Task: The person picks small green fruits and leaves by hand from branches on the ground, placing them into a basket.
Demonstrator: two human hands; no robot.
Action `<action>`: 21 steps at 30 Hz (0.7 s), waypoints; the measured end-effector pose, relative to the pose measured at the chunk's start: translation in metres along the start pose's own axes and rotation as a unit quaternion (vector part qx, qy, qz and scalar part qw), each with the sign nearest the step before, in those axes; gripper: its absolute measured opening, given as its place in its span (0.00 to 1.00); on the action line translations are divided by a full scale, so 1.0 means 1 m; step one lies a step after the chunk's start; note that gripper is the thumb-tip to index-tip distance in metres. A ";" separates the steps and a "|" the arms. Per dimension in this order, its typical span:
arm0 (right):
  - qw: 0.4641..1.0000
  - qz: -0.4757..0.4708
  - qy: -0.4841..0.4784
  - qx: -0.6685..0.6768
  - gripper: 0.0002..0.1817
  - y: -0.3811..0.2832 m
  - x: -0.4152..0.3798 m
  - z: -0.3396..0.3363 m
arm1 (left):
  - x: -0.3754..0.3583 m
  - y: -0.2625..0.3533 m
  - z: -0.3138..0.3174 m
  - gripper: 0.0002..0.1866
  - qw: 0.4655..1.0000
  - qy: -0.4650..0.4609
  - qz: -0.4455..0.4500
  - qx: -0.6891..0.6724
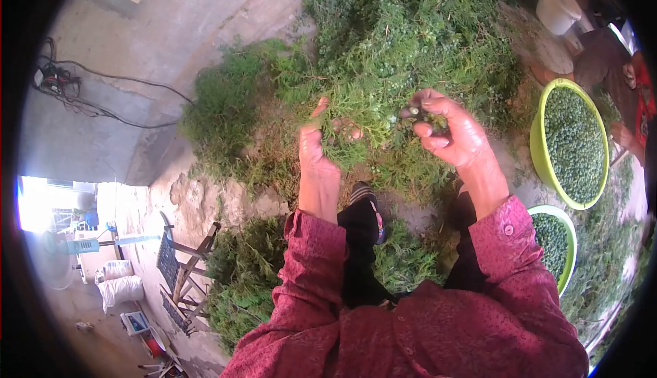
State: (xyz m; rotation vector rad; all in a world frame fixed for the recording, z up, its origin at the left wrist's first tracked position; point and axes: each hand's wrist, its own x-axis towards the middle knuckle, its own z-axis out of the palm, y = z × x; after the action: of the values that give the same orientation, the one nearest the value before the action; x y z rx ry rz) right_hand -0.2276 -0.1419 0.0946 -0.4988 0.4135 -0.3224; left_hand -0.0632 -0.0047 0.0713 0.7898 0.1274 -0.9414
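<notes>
My left hand (317, 147) is closed around a leafy evergreen sprig (366, 121), thumb pointing up and the other fingers mostly hidden behind the foliage. Close to the sprig's right side, my right hand (452, 128) is curled, with small green cones (414, 111) showing at its fingertips. How many lie in the palm cannot be made out. Beyond both hands rises a big heap of cut evergreen branches (417, 36), dotted with pale green cones.
Right of me stand a yellow-green tub (537, 149) and a lower pale-rimmed tub (571, 241), both full of green cones. Another person (606, 63) sits at the far right by a white bucket (558, 8). On the left are a folding chair (181, 268), black cables (65, 84) and a fan (58, 262).
</notes>
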 end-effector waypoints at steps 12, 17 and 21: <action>0.996 0.031 -0.044 -0.075 0.15 0.014 0.007 0.011 | 0.013 -0.009 -0.014 0.18 0.997 -0.057 -0.052 -0.012; 0.986 0.013 -0.047 -0.162 0.16 0.018 0.008 0.007 | -0.013 -0.008 0.017 0.22 0.996 0.035 -0.008 0.079; 0.947 -0.072 -0.027 -0.313 0.15 0.020 -0.005 0.025 | -0.011 -0.013 0.002 0.23 0.995 -0.002 0.067 0.070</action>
State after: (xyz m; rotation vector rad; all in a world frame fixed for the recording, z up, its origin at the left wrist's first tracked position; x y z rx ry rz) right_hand -0.2162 -0.1136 0.1056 -1.1616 0.4244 -0.3152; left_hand -0.0799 -0.0029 0.0704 0.9143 0.0054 -0.8307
